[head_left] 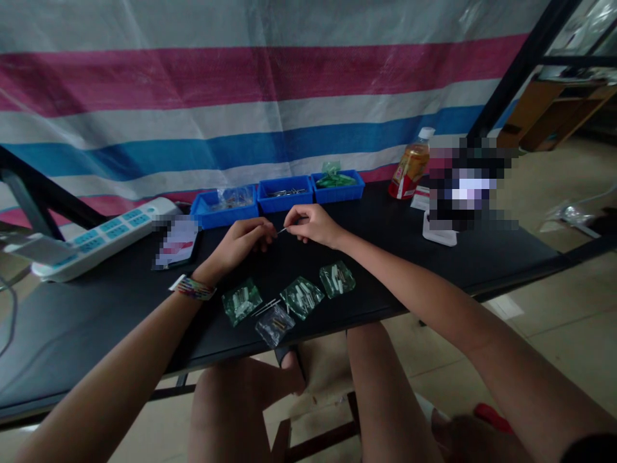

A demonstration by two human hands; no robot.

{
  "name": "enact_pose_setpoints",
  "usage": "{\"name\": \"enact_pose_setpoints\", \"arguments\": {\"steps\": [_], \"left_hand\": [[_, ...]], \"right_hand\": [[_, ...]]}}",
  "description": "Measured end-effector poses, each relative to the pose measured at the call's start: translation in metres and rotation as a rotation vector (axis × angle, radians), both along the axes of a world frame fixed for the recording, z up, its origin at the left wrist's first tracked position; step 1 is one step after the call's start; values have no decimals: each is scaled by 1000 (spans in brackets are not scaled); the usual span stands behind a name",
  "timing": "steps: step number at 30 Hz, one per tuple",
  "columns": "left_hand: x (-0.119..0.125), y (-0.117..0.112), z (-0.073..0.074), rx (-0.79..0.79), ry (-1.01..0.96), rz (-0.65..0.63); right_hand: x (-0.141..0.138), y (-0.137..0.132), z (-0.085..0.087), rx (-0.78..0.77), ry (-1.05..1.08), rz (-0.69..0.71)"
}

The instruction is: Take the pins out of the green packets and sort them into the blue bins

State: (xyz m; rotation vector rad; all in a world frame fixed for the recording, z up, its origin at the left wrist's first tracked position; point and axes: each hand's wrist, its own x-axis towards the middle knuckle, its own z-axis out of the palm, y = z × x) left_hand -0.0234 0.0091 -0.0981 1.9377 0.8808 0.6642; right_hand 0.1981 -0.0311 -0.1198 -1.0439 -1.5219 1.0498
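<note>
Above the black tabletop, my left hand and my right hand are closed in pinches close together. A thin, light metal rod spans the small gap between their fingertips; its ends are hidden in the fingers. Nearer to me lie a green bag of white pieces, a second green bag of white and metal pieces and a third green bag. Several loose thin rods lie beside a clear bag with brass-coloured pieces.
Behind my hands stand a left blue bin, a middle blue bin with metal rods and a right blue bin with green bags. A power strip and phone lie left; a drink bottle stands right.
</note>
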Motion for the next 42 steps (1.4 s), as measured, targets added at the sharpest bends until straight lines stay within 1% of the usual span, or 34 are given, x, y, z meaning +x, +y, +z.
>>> {"name": "enact_pose_setpoints", "arguments": {"steps": [3,8,10,13,19,24,29,30,33,35,38,41,42], "left_hand": [[0,0,1,-4,11,15],[2,-4,6,-35,-34,40],[3,-6,8,-40,-64,43],[3,-7,9,-30,-126,49],[3,-5,8,4,-206,64],[4,-4,7,0,-201,65],[4,-5,8,-38,-202,51],[4,-5,8,-49,-217,48],[2,-4,8,-68,-256,56],[1,-3,8,-67,-261,64],[0,-2,7,-63,-253,58],[0,-2,7,-55,-250,51],[0,-2,6,-52,-247,49]], "right_hand": [[-3,-1,2,28,50,-51],[-4,-2,1,74,91,-75],[-3,-2,1,47,101,-82],[-4,-3,3,-44,128,-88],[-4,-6,9,-179,259,-25],[-5,-5,6,-176,315,-23],[-5,-4,7,-145,310,-36],[-3,-2,9,-131,312,-63],[5,10,15,-52,355,-216],[12,18,18,-1,362,-292],[23,26,15,57,243,-346],[32,25,9,112,108,-452],[34,24,8,119,75,-462]]}}
